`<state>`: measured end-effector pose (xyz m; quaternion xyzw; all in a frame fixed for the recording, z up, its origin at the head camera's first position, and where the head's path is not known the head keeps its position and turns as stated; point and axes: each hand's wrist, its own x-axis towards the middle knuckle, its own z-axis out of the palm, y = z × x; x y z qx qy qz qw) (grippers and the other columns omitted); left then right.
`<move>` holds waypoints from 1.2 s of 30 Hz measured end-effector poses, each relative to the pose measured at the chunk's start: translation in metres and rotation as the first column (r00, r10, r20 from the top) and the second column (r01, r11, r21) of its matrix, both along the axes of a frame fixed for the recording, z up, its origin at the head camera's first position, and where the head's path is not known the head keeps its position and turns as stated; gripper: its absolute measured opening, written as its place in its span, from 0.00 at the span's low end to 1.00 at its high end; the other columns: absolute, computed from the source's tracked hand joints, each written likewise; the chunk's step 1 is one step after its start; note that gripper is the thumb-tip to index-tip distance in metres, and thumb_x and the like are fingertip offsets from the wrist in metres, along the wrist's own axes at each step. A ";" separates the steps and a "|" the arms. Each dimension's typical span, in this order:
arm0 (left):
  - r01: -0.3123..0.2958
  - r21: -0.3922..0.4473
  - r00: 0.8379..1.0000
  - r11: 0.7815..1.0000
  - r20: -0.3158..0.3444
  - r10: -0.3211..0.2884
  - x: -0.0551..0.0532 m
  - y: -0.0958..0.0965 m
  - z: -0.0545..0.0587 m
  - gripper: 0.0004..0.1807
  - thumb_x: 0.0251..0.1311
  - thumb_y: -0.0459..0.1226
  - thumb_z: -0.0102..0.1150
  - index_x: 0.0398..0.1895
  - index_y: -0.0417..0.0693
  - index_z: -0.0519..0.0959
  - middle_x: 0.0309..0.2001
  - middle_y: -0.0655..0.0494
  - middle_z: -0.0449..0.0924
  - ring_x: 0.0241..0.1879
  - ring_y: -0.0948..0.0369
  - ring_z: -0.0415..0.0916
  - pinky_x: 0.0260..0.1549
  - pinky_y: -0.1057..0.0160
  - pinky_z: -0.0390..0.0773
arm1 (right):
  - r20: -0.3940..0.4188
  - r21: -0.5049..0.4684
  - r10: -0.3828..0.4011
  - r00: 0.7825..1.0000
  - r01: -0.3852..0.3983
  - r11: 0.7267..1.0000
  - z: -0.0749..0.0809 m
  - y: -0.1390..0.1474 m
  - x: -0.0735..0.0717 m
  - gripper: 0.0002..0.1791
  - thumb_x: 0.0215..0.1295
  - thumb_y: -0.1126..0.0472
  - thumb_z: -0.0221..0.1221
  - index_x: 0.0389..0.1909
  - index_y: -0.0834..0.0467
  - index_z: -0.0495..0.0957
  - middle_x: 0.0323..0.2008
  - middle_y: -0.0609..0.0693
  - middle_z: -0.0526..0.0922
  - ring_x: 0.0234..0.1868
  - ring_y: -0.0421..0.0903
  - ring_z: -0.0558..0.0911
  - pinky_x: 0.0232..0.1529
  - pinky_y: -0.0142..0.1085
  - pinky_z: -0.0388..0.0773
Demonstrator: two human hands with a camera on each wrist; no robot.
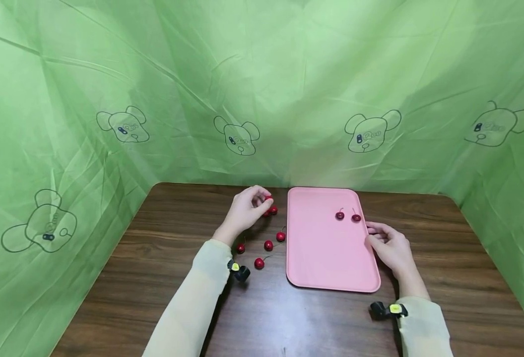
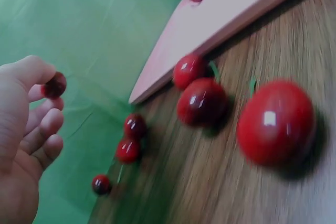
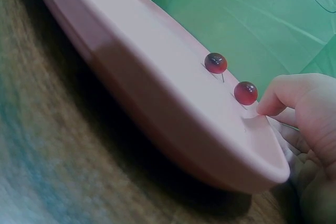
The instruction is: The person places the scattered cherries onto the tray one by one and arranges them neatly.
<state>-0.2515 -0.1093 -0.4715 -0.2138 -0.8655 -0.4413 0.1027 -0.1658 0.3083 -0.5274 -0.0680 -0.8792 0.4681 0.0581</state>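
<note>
My left hand (image 1: 247, 207) is raised over the table's far part, left of the pink tray (image 1: 322, 258). Thumb and fingers pinch a red cherry (image 2: 54, 85), seen clearly in the left wrist view. Below and nearer lie several loose cherries, among them one cherry (image 1: 281, 236) close to the tray's left rim and another cherry (image 1: 259, 263) towards the front. Two dark red cherries with stems, a left one (image 1: 340, 215) and a right one (image 1: 356, 217), sit inside the tray. At its right edge, my right hand (image 1: 391, 248) grips the rim; some fingers are partly hidden.
The brown wooden table (image 1: 427, 233) carries the tray and cherries. Green cloth (image 1: 297, 89) printed with bear heads hangs behind and at both sides. Each wrist wears a small black camera, one on the left (image 1: 241, 272) and one on the right (image 1: 379, 310).
</note>
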 end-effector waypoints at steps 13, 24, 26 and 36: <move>0.083 -0.107 0.995 0.991 0.062 -0.077 -0.018 0.063 0.003 0.08 0.77 0.42 0.66 0.52 0.52 0.85 0.43 0.59 0.85 0.43 0.62 0.79 0.46 0.63 0.80 | 0.009 -0.001 -0.008 1.000 0.008 1.000 -0.001 -0.002 -0.001 0.23 0.69 0.61 0.66 0.64 0.60 0.85 0.49 0.58 0.88 0.38 0.37 0.82 0.37 0.25 0.78; 0.081 -0.114 0.991 0.990 0.111 -0.068 -0.020 0.111 -0.007 0.08 0.74 0.38 0.68 0.52 0.49 0.85 0.46 0.57 0.88 0.43 0.64 0.85 0.49 0.69 0.81 | 0.013 0.017 -0.011 1.000 0.011 1.000 0.001 0.001 0.001 0.23 0.70 0.61 0.65 0.65 0.59 0.85 0.50 0.58 0.88 0.39 0.37 0.82 0.38 0.25 0.78; 0.068 -0.103 0.991 0.992 0.123 -0.056 -0.019 0.116 -0.009 0.07 0.74 0.38 0.68 0.51 0.49 0.85 0.47 0.58 0.87 0.43 0.65 0.84 0.50 0.69 0.80 | 0.012 0.010 -0.013 1.000 0.012 1.000 0.001 0.001 0.001 0.23 0.69 0.61 0.65 0.65 0.59 0.85 0.50 0.59 0.88 0.39 0.37 0.82 0.37 0.25 0.78; 0.100 -0.017 0.979 0.995 0.178 -0.095 -0.015 0.135 -0.024 0.06 0.71 0.34 0.67 0.47 0.45 0.83 0.43 0.57 0.87 0.39 0.68 0.80 0.46 0.72 0.79 | 0.011 0.014 -0.005 1.000 0.005 1.000 0.000 0.001 0.000 0.23 0.69 0.61 0.65 0.65 0.59 0.85 0.51 0.58 0.88 0.39 0.37 0.82 0.38 0.25 0.78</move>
